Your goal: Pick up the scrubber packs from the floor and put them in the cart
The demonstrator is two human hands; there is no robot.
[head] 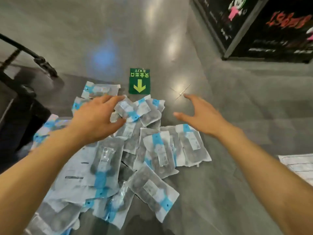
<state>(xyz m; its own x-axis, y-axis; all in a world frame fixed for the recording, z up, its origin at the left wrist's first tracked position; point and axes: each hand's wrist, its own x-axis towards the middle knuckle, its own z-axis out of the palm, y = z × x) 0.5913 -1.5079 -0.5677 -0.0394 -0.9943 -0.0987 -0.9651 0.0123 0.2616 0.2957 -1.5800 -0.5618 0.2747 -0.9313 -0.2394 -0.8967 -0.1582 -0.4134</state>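
Several scrubber packs [159, 150], clear bags with blue bands and dark scrubbers inside, lie heaped on the grey floor in the middle and lower left of the head view. My left hand [98, 117] reaches over the far part of the heap, fingers and thumb closing around one pack [126, 107]. My right hand [201, 114] hovers over the floor just right of the heap, fingers spread, holding nothing. The black cart [18, 92] stands at the left edge, only partly in view.
A green exit sticker [139, 81] with a yellow arrow is stuck on the floor beyond the heap. A black display stand [264, 26] with printed graphics stands at the upper right. White printed paper [299, 165] lies at the right edge.
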